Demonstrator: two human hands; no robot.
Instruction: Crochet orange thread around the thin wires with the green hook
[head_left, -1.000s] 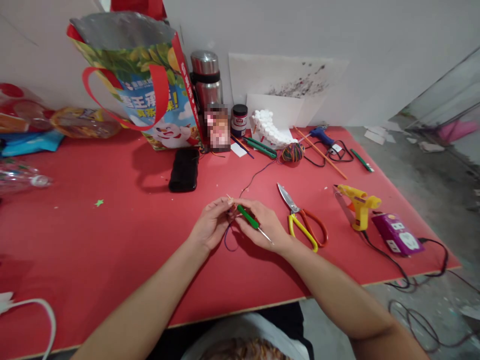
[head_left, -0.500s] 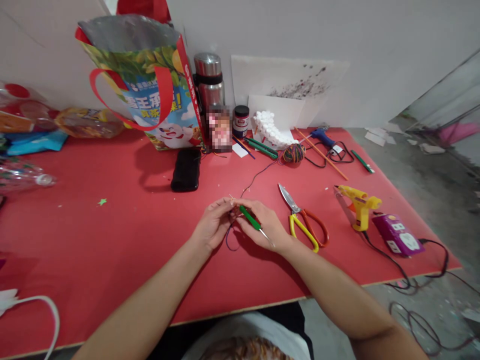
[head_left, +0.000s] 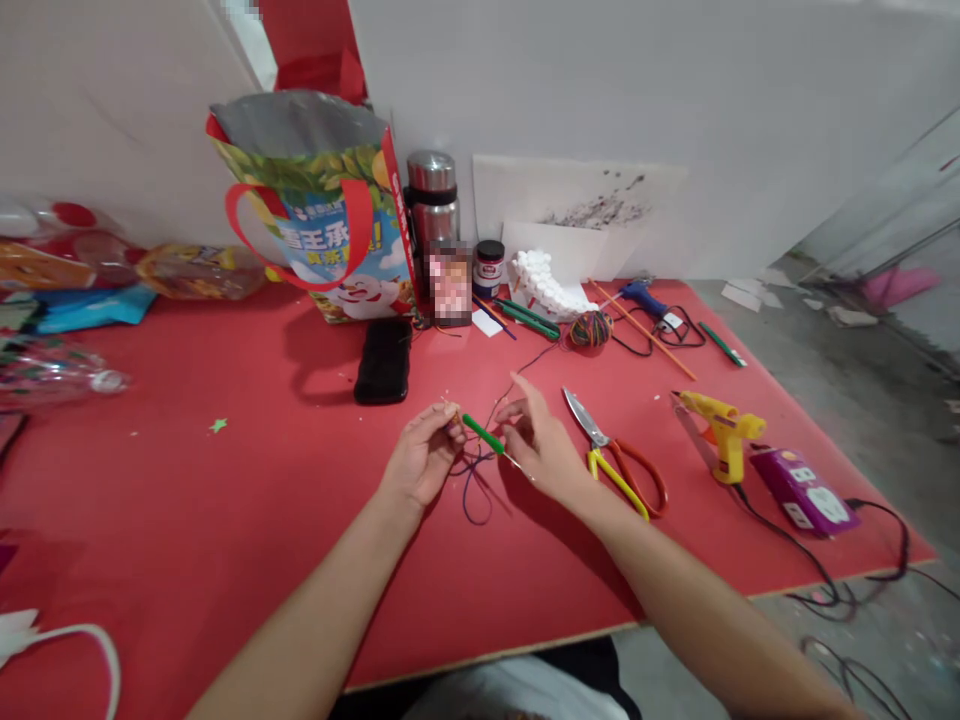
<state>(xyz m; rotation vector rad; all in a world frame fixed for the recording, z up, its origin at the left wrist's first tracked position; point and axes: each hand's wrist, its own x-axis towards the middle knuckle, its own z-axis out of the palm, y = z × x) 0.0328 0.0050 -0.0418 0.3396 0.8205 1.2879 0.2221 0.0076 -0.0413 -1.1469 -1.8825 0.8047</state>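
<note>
The fingertips of my left hand (head_left: pixel 421 455) are pinched on a small bit of multicoloured yarn work, mostly hidden by the fingers. A hook with a green handle (head_left: pixel 484 434) slants between both hands, its metal shaft crossing the fingers of my right hand (head_left: pixel 547 445). That hand grips the hook, its index finger stretched out towards the yarn strand (head_left: pixel 501 396). A loose loop of dark yarn (head_left: pixel 478 505) lies on the table below the hook. The strand runs back to a multicoloured yarn ball (head_left: pixel 590 329).
Scissors (head_left: pixel 615 450) lie right of my right hand. Farther right are a yellow glue gun (head_left: pixel 721 430) and a purple power box (head_left: pixel 804 490) with cords. A black phone (head_left: pixel 383 362), printed bag (head_left: pixel 330 220), steel flask (head_left: pixel 433 205) and dark jar (head_left: pixel 489 268) stand or lie behind.
My hands have moved apart, and my right index finger has lifted and straightened. The hook has come away from my left fingers' grip area, and more loose yarn shows. The view has shifted slightly.
</note>
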